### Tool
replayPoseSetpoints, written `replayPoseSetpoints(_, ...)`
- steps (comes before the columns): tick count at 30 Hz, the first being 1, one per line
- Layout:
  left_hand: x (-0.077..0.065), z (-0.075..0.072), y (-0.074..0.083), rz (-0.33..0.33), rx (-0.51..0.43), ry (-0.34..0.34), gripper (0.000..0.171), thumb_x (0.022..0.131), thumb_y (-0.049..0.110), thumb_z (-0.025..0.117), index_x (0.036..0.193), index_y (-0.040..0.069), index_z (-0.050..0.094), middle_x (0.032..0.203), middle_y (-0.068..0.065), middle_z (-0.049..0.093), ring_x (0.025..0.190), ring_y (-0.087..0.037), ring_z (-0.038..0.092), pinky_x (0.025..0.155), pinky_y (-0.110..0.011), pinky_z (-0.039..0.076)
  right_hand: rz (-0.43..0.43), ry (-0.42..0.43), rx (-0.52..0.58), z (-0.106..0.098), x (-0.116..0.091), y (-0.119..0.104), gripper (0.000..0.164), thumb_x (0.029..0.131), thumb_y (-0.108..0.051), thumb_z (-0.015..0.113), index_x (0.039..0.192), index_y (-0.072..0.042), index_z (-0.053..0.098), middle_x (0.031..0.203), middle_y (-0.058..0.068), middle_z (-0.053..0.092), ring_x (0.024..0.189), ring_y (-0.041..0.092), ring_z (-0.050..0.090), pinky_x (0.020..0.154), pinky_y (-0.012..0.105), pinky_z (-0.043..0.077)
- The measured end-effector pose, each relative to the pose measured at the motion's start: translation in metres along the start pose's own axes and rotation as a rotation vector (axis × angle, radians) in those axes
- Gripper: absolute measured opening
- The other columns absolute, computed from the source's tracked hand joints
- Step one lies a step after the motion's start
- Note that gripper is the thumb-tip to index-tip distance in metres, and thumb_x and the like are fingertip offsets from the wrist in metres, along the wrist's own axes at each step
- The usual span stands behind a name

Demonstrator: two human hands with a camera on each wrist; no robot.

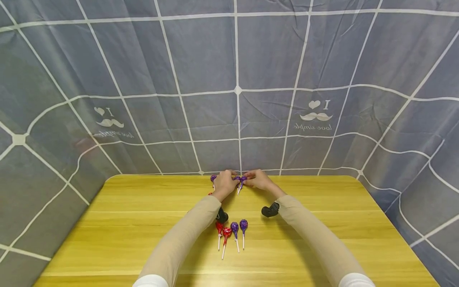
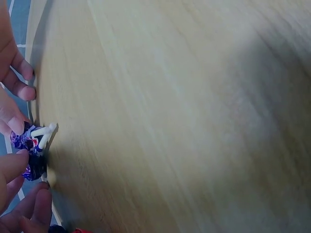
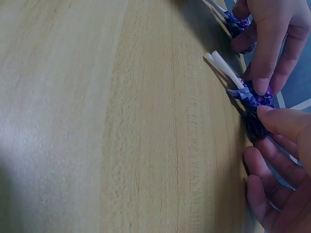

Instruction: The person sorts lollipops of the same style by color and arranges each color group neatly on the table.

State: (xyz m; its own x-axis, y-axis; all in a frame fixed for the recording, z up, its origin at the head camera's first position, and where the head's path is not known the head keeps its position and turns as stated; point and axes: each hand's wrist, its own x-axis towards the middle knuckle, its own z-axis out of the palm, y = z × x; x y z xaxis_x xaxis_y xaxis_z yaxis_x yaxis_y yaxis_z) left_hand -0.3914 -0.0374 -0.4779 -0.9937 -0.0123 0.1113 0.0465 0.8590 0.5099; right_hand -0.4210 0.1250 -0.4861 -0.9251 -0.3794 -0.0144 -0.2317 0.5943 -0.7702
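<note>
- Lying along the far edge of the desk (image 1: 150, 235), the outer purple lollipop (image 1: 213, 178) sits just left of the left hand; a bit of something red (image 1: 210, 193) shows nearer the person, too hidden to name.
- On the near side, below the left wrist's black device (image 1: 222, 216), lie two red lollipops, the left one (image 1: 219, 226) and the right one (image 1: 227, 232), sticks toward the person.
- The left hand (image 1: 224, 181) pinches the inner left lollipop (image 1: 237, 179) by its head, thumb in front; its other fingers are loosely bent.
- Beside the red pair, two near purple lollipops (image 1: 234, 227) lie roughly parallel, heads away from the person.
- What matters most is the held pair: heads side by side at the far edge, sticks toward the person, tips meeting. The inner right lollipop (image 1: 244, 180) slants leftward toward its tip, so its long axis closes on its neighbour's.
- The right hand (image 1: 259, 180), nearer to that slanting one, pinches its head from the right, remaining fingers spread a little.
</note>
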Motion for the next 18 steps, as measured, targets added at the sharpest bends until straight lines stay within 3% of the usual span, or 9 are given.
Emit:
replayPoseSetpoints(12, -0.0035, 0.0010, 0.0023, -0.006, -0.018, -0.020, 0.027, 0.086, 0.026, 0.072, 0.111, 0.016, 0.072, 0.105, -0.006, 0.074, 0.066, -0.016, 0.059, 0.054, -0.030, 0.046, 0.022, -0.009, 0.010, -0.0005, -0.0032, 0.0014, 0.031, 0.087, -0.009, 0.068, 0.114, 0.007, 0.065, 0.097, 0.019, 0.071, 0.066, 0.008, 0.057, 0.058, 0.020, 0.048)
replayPoseSetpoints(18, -0.0034, -0.0037, 0.0029, 0.005, -0.007, -0.020, 0.031, 0.085, 0.029, 0.073, 0.113, 0.015, 0.071, 0.090, -0.005, 0.073, 0.064, -0.017, 0.057, 0.054, -0.032, 0.046, 0.050, 0.036, 0.042, -0.0010, -0.0046, 0.0002, 0.032, 0.088, -0.008, 0.066, 0.116, 0.007, 0.064, 0.103, 0.023, 0.070, 0.067, 0.011, 0.060, 0.058, 0.023, 0.050)
